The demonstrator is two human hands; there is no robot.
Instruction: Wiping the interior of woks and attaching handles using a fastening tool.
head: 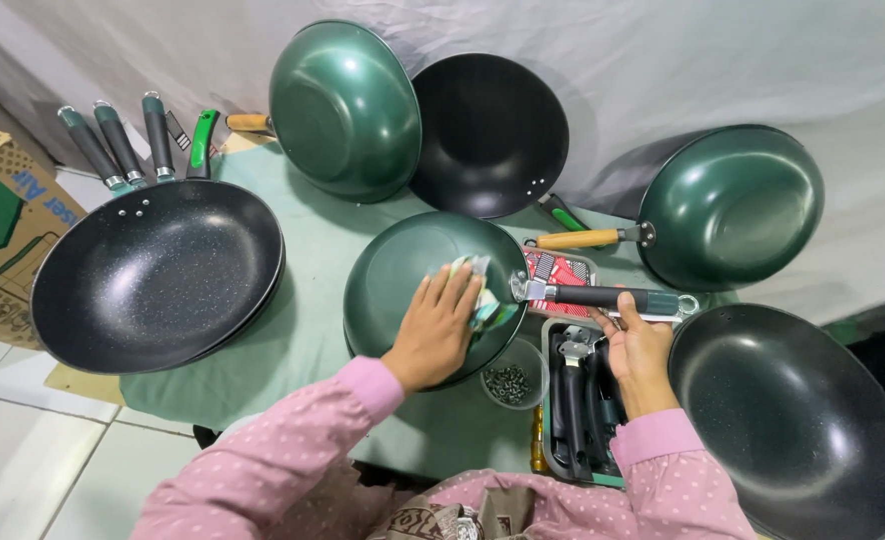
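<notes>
- Left grip [441, 322] lies flat, fingers together, pressing a cloth [481, 296] onto the upturned green pan [413, 290] on the bench [303, 330].
- Right grip [635, 335] is closed on the pan's black handle [603, 297], which runs out to its right.
- Just below the left grip's fingertips stands a cup of screws [511, 378]; below the right grip, a tray of handles [575, 400].
- Risk: the domed pan could skid under a hard wipe, knocking the cup over.
- Risk: a loose handle joint could twist in the right grip.
</notes>
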